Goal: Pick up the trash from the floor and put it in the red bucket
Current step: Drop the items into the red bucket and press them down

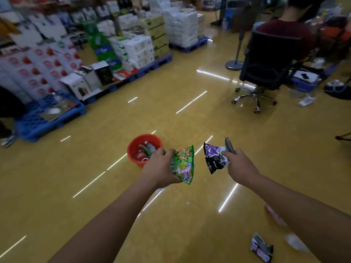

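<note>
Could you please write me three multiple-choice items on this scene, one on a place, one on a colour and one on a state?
1. Where is the bucket?
A. on the floor ahead of the left hand
B. on the chair
C. on a pallet

2. What colour is the packet in the left hand?
A. blue
B. green
C. white

3. What is the right hand doing?
A. hanging empty
B. pressing flat on the floor
C. holding a black and purple packet

Answers: A, it stands on the yellow floor; B, its foil is mostly green; C, the fingers grip it.
</note>
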Demonstrator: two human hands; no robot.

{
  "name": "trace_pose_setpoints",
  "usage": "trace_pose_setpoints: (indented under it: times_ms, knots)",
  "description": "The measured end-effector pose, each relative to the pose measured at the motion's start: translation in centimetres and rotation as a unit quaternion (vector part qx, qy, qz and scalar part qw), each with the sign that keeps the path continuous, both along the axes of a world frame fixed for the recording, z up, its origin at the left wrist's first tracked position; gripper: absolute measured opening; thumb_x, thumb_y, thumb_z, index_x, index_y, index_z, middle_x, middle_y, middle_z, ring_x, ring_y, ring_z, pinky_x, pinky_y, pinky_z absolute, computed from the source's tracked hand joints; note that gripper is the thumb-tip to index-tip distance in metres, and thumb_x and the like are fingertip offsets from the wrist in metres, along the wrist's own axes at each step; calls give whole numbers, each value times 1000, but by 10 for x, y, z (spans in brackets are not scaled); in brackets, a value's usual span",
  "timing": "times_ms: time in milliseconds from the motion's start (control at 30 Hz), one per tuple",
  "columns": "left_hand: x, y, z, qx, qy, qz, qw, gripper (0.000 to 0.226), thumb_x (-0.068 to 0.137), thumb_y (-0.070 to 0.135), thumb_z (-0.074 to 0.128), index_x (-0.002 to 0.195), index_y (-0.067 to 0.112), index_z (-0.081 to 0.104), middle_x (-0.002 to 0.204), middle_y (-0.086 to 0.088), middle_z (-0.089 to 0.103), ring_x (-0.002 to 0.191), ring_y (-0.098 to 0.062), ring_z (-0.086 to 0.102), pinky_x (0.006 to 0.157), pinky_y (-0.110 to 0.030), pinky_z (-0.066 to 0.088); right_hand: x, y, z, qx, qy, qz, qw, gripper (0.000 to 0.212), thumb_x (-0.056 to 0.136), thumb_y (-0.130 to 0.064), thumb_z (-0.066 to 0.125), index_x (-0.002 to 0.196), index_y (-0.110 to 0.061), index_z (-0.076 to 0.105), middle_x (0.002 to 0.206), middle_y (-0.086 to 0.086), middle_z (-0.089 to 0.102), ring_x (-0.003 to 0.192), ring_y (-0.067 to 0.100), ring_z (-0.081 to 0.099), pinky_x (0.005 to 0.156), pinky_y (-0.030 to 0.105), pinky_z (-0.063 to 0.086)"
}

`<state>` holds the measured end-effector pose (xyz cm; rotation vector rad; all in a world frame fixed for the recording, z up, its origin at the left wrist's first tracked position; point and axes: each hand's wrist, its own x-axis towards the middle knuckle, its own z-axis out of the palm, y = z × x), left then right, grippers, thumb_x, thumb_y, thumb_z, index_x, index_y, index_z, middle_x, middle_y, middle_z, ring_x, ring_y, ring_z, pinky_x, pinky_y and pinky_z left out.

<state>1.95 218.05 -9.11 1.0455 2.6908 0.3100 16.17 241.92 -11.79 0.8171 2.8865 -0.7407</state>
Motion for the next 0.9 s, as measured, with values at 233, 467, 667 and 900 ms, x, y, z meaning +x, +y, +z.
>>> trace_pose_setpoints:
  times_ms: [233,467,667,900]
  knots:
    - [-40,-38,-5,-5,-15,73,997,108,58,58,78,147,30,25,141,-3,38,123,-23,46,91,-37,49,-75,-26,-13,-21,-6,82,996,54,89,-5,45,140,-24,48,127,9,41,99,27,54,81,30,47]
    - [-110,-66,-25,-2,-33,114,993,110,58,58,78,149,32,23,137,-1,39,119,-22,48,87,-37,51,-160,-48,-27,-14,-11,109,994,53,90,-3,44,140,-22,48,116,5,39,85,20,46,74,24,39]
    - [-196,-93,-45,-5,-65,139,988,110,57,62,77,148,31,24,134,0,40,116,-21,50,86,-38,52,-248,-66,-37,-9,-41,115,993,55,90,-2,44,141,-23,47,114,4,38,86,21,49,73,27,43]
    - [-286,-120,-59,-18,-81,152,985,112,57,66,75,148,31,22,133,-1,41,114,-23,52,85,-40,53,-336,-90,-48,-19,-63,106,992,56,91,-2,43,143,-23,45,122,8,40,88,22,50,76,27,45]
